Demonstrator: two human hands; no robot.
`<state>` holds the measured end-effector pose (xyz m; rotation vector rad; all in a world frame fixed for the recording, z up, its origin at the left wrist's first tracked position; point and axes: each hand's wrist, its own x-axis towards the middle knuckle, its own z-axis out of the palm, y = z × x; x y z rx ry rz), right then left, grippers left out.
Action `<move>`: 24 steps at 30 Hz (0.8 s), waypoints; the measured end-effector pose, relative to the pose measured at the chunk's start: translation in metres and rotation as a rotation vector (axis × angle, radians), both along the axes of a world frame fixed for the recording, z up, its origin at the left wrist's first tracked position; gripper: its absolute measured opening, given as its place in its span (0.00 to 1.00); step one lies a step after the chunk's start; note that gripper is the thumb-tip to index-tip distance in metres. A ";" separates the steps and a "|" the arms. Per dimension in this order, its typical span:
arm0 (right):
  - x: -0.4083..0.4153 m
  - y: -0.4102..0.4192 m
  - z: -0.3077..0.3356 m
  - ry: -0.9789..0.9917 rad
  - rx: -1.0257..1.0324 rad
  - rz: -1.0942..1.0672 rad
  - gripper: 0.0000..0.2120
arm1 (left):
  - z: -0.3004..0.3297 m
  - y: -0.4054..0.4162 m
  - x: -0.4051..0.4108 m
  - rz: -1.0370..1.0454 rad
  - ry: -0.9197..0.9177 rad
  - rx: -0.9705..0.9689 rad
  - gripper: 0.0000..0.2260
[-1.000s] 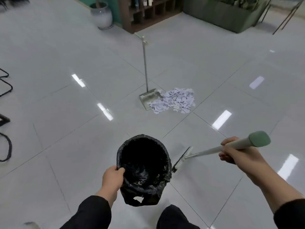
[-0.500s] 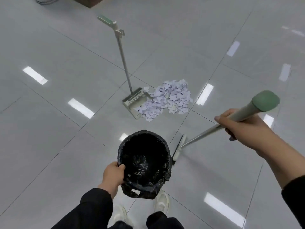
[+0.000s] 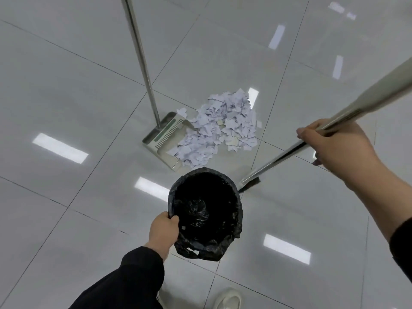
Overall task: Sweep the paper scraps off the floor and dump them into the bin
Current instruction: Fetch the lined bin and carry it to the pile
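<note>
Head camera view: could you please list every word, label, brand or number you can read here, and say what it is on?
None can be read.
Paper scraps: any print is too small and blurred.
Dustpan, broom, bin: no label or brand visible.

You stand on a floor [image 3: 66,90] of large pale grey tiles, polished and glossy. Beside the bin [image 3: 205,216], lined with thin, crinkled, shiny black plastic, lies a heap of matt white paper scraps [image 3: 219,130]. The dustpan [image 3: 166,139] beyond the bin looks like smooth plastic, its pole brushed metal. The broom [image 3: 289,152] shaft is shiny metal too.
</note>
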<state>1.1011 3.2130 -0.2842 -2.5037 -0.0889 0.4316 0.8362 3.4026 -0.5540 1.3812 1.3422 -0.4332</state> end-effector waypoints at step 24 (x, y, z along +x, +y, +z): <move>0.021 0.125 -0.136 -0.103 -0.184 0.241 0.20 | -0.166 -0.018 -0.017 -0.212 0.103 -0.157 0.16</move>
